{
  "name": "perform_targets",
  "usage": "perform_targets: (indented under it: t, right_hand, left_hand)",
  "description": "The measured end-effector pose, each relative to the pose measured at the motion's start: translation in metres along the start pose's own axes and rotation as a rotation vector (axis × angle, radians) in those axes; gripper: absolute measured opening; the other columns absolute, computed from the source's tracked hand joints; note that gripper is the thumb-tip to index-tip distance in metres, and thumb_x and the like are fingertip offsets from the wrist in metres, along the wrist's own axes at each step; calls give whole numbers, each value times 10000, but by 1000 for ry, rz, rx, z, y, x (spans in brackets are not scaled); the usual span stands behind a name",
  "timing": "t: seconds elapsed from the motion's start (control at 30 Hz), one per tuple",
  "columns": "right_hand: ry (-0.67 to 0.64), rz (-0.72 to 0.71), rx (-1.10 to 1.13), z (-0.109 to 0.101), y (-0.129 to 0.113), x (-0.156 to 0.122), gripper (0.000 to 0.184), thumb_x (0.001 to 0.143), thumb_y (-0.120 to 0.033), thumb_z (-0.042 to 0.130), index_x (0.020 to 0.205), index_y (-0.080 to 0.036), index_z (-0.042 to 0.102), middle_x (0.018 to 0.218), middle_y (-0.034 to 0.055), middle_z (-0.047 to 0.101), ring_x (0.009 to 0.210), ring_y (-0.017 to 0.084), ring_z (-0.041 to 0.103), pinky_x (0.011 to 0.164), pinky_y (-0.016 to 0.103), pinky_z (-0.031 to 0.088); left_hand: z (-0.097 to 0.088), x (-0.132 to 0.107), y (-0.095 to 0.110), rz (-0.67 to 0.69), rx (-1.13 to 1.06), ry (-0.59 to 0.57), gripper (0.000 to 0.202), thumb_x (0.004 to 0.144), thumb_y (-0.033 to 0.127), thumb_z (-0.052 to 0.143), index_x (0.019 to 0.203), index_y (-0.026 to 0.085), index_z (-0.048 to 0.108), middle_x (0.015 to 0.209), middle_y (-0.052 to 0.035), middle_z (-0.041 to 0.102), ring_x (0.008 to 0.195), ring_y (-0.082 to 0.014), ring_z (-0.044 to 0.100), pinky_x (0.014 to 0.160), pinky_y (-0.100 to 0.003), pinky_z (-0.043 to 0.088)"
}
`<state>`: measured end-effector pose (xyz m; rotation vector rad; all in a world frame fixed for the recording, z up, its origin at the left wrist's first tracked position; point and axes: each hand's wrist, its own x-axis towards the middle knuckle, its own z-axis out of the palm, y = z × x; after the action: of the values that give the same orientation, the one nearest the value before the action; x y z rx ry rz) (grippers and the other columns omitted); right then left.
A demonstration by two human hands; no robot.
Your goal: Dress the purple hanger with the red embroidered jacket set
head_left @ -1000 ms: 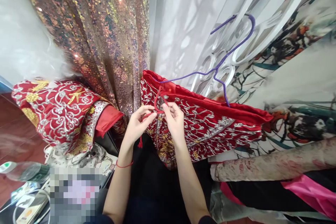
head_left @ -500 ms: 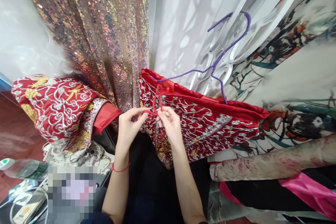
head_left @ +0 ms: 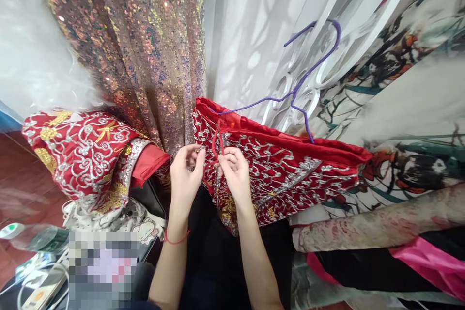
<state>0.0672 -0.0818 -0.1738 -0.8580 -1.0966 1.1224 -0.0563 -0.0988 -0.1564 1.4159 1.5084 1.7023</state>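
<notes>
A red garment (head_left: 286,169) with silver and gold embroidery hangs on a purple wire hanger (head_left: 290,97). A thin red cord (head_left: 219,139) dangles from its top edge. My left hand (head_left: 186,172) pinches the cord's end beside the garment's left edge, fingers closed. Just right of it, my right hand (head_left: 235,172) pinches the same cord against the embroidered cloth. A red string bracelet circles my left wrist.
A sequined curtain (head_left: 145,53) and white drapes (head_left: 254,29) hang behind. Another red embroidered garment (head_left: 87,155) lies at left. Printed fabric (head_left: 407,121) and pink cloth (head_left: 428,266) lie at right. A plastic bottle (head_left: 32,237) and cables sit at lower left.
Both hands have drawn closer together on the red cord and shifted slightly up. The left hand's fingers have curled tighter. The garment and hanger stay in place.
</notes>
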Motion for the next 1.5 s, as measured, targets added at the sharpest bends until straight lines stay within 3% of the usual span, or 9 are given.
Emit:
perform_targets:
  t: [0.07,0.23,0.33,0.43,0.63,0.87,1.17,1.33,1.5]
  right_hand:
    - [1,0,-36,-1,-1,0,229,838,-382,690,889,-222,533,648,-70,591,494,70,528,482,205,451]
    - [-40,-3,-48,1,-4,-3,245,831,-393,698,876,-219,532,663,-66,597,474,63,523,449,197,426]
    - [-58,-5,-38,3,-3,-5,241,831,-392,698,866,-218,536,676,-60,607,481,60,526,441,190,420]
    - [-42,-19,-32,3,-4,-6,223,836,-376,686,861,-216,532,685,-57,623,477,60,539,456,193,442]
    - [-24,-26,-67,1,-3,-7,164,815,-287,655,826,-219,507,679,-72,601,474,62,573,480,197,463]
    - [21,76,101,1,8,0,238,740,-266,628,956,-226,535,752,-34,702,461,83,567,437,213,439]
    - [46,75,177,3,-3,2,225,753,-259,623,958,-215,543,875,45,768,523,94,590,400,190,228]
    - [92,-27,115,8,-3,1,166,774,-265,615,914,-226,536,813,15,732,568,91,550,441,199,292]
    - [116,-72,132,11,-9,2,143,781,-251,584,902,-237,509,678,-48,641,526,84,477,537,229,405]
  left_hand:
    - [-7,-13,2,26,94,54,254,908,417,634,985,181,687,661,31,557,576,-93,502,607,-210,441]
    - [-1,-11,-9,-87,-45,-243,345,971,467,525,1075,173,673,832,-49,709,785,-162,681,800,-279,539]
    - [12,6,-14,-168,-226,-322,373,932,521,575,1025,171,665,851,-59,707,766,-161,682,735,-276,563]
    - [19,16,-13,-250,-432,-295,424,826,471,731,1111,181,608,820,-25,690,690,-124,658,661,-244,564]
    - [23,16,-11,-224,-559,-208,499,624,215,879,1061,192,639,1042,-47,681,870,-129,687,766,-233,583]
    - [29,16,-8,-249,-740,-149,359,693,181,793,1035,212,689,1095,-50,677,895,-123,671,730,-201,571]
    - [20,5,-17,-5,-408,9,261,802,207,697,1048,226,614,1137,-46,621,970,-134,647,855,-253,561]
    - [18,3,-2,190,-13,-2,143,842,139,555,835,208,680,981,-54,607,948,-168,621,794,-266,539]
    - [21,9,13,187,303,-44,194,838,143,526,730,203,675,836,-49,655,777,-188,606,757,-312,478]
